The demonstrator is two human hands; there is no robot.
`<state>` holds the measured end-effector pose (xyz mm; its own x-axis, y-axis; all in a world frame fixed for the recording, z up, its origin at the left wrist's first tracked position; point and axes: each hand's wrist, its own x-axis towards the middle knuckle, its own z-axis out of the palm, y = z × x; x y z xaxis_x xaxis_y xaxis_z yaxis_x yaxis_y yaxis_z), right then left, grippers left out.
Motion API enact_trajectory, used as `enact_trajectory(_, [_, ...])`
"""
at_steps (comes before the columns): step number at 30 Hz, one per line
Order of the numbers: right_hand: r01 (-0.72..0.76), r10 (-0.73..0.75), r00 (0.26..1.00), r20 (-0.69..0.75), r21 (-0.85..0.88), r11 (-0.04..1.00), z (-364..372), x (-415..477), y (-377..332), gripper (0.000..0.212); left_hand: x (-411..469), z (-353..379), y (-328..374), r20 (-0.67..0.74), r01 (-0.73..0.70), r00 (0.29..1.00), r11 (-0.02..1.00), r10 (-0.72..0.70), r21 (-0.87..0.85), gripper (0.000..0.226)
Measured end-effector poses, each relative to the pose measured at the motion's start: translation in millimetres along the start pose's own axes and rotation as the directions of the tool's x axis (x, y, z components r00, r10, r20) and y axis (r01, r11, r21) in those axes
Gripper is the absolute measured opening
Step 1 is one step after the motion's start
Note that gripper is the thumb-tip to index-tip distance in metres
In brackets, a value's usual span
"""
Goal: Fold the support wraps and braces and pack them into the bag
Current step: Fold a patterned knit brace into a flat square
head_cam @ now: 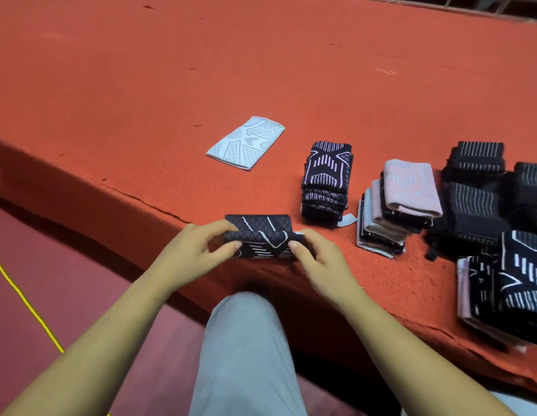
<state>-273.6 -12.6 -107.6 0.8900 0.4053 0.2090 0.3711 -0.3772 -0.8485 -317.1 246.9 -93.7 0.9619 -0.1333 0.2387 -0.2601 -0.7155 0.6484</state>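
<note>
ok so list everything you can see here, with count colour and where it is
black brace: one, black with white lines, half folded at the table's near edge
pale blue brace: one, lying flat alone, mid table
dark stack: one, black with lilac pattern, right of centre
mixed stack: one, pink, pale blue and black, further right
black striped piles: several, count unclear, far right
table: one, orange-red cover
yellow cord: one, on the floor, lower left
bag: none in view
grey trouser leg: one, bottom centre
left hand: pinches the black brace's left end
right hand: pinches its right end
</note>
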Motion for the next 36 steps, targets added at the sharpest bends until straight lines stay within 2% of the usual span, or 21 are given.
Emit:
enact_trajectory(2, [-0.04,0.039,0.999,-0.022,-0.032,0.999,2,3,-1,0.013,3,7,0,-0.032,0.095,0.994,0.988,-0.1,-0.123,0.004])
enact_trajectory(4, [-0.084,0.077,0.993,-0.095,-0.072,0.994,8,9,-2,0.012,8,14,-4,-0.042,0.189,0.978,0.958,-0.202,-0.216,0.009])
enact_trajectory(7, [-0.169,0.156,0.96,-0.231,-0.039,0.985,19,22,-4,0.009,19,21,-9,-0.055,0.315,0.94,0.916,-0.338,-0.25,0.02])
enact_trajectory(9, [-0.197,0.185,0.947,-0.261,-0.02,0.98,25,26,-4,0.009,27,25,-10,-0.101,0.371,0.911,0.9,-0.401,-0.229,0.023])
enact_trajectory(13, [-0.232,0.193,0.941,-0.279,-0.115,0.966,31,27,-1,0.028,38,27,-7,-0.223,0.439,0.852,0.878,-0.474,-0.192,0.024])
enact_trajectory(18, [-0.315,0.215,0.908,-0.361,-0.247,0.916,36,30,-2,0.019,46,35,-2,-0.323,0.454,0.837,0.89,-0.442,-0.043,0.025])
enact_trajectory(21, [-0.319,0.194,0.898,-0.396,-0.281,0.905,40,30,-1,0.019,50,40,-6,-0.331,0.511,0.824,0.855,-0.459,0.086,0.035])
enact_trajectory(24, [-0.311,0.176,0.894,-0.411,-0.288,0.906,40,29,2,0.018,55,37,-10,-0.254,0.554,0.817,0.827,-0.517,0.096,0.049])
enact_trajectory(26, [-0.306,0.175,0.9,-0.399,-0.293,0.906,39,29,1,0.017,57,36,-7,-0.199,0.548,0.827,0.833,-0.526,0.079,0.051])
enact_trajectory(28, [-0.307,0.195,0.91,-0.367,-0.279,0.91,37,29,-1,0.018,57,35,-3,-0.203,0.498,0.85,0.867,-0.486,0.011,0.045])
enact_trajectory(30, [-0.304,0.217,0.919,-0.329,-0.241,0.922,31,30,-4,0.018,54,32,4,-0.226,0.397,0.879,0.907,-0.42,-0.141,0.032])
enact_trajectory(33, [-0.291,0.227,0.935,-0.274,-0.22,0.931,17,26,-12,0.018,50,20,31,-0.121,0.23,0.941,0.863,-0.315,-0.45,0.025])
enact_trajectory(36, [-0.207,0.129,0.944,-0.304,-0.239,0.949,0,16,-27,0.031,54,1,62,-0.055,0.123,0.983,0.847,-0.177,-0.517,0.018])
